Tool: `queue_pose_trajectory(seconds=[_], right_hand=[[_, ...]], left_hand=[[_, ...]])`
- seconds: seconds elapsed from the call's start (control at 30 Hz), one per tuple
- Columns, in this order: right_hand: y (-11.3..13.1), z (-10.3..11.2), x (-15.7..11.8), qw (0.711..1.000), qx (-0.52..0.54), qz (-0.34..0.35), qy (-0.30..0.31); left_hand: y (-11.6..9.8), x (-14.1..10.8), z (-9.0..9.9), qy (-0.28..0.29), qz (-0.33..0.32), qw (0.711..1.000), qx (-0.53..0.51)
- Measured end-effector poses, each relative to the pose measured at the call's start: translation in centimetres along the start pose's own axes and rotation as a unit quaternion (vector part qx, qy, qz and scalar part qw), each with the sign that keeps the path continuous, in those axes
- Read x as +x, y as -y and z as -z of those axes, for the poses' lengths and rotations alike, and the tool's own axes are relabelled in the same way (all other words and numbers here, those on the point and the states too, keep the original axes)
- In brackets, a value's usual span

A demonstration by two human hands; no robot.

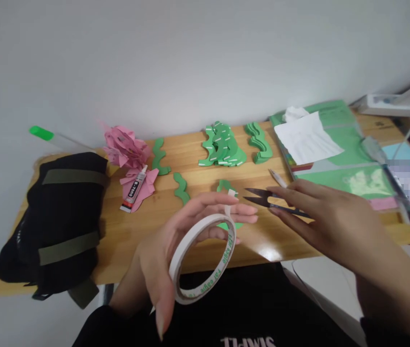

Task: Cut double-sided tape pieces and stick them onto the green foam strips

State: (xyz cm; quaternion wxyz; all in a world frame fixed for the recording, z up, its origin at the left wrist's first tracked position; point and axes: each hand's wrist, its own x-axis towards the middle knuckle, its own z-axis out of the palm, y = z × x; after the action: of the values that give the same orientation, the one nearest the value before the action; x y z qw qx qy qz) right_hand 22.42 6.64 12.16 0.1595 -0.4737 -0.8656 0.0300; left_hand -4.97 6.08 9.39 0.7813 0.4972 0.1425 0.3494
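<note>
Left grip (pixel 157 250) curls loosely, tape roll (pixel 186 243) between thumb and fingers; right grip (pixel 329 219), closed, pinches snips (pixel 260 201).

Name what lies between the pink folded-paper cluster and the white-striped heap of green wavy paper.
Green wavy paper beside the cluster, then bare wooden tabletop, in the head view.

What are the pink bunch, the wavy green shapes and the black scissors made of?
The pink bunch looks like matte paper, with crisp folds and pointy edges. The wavy green shapes seem to be matte paper or thin card, flat and layered. The scissors look like dark, dullish metal, judging by their thin, pointed blades.
</note>
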Motion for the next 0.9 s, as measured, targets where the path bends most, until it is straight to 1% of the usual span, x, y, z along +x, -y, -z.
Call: queue_pose_trajectory(seconds=[0.03, 0.1, 0.17, 0.2, 0.27, 0.33, 0.4, 0.47, 0.53, 0.63, 0.8, 0.9], right_hand=[[-0.3, 0.1, 0.0, 1.000, -0.003, -0.024, -0.001], [-0.8, 0.7, 0.1, 0.996, 0.030, -0.083, -0.008], [-0.8, 1.7, 0.3, 0.985, 0.120, -0.126, -0.013], [-0.7, 2.2, 0.4, 0.974, 0.178, -0.137, -0.009], [-0.3, 2.9, 0.8, 0.948, 0.283, -0.143, 0.014], [0.2, 3.1, 1.2, 0.931, 0.337, -0.132, 0.048], [0.5, 2.9, 1.5, 0.926, 0.354, -0.111, 0.073], [0.6, 2.5, 1.8, 0.926, 0.356, -0.089, 0.088], [0.6, 2.2, 2.0, 0.927, 0.354, -0.073, 0.100], [0.6, 2.2, 2.2, 0.926, 0.354, -0.054, 0.115], [0.8, 2.2, 2.5, 0.925, 0.355, -0.039, 0.127], [0.7, 2.1, 2.4, 0.921, 0.364, -0.045, 0.130]], left_hand=[[0.1, 0.0, 0.0, 0.002, -0.016, 1.000, -0.002], [0.3, 0.1, 0.0, -0.011, -0.029, 1.000, 0.006], [0.3, 0.3, -0.1, -0.034, -0.032, 0.999, 0.021], [0.1, 0.3, -0.1, -0.042, -0.034, 0.998, 0.030], [-0.4, 0.4, -0.3, -0.039, -0.023, 0.998, 0.049], [-1.0, 0.5, -0.5, -0.021, 0.002, 0.997, 0.072], [-1.3, 0.5, -0.6, -0.011, 0.026, 0.996, 0.090], [-1.2, 0.5, -0.5, -0.012, 0.027, 0.995, 0.093], [-0.6, 0.5, -0.2, -0.011, 0.028, 0.995, 0.094], [0.4, 0.7, 0.3, 0.003, 0.029, 0.995, 0.099], [0.8, 1.1, 0.2, 0.021, 0.031, 0.994, 0.099], [0.8, 1.1, 0.0, 0.028, 0.032, 0.995, 0.096]])
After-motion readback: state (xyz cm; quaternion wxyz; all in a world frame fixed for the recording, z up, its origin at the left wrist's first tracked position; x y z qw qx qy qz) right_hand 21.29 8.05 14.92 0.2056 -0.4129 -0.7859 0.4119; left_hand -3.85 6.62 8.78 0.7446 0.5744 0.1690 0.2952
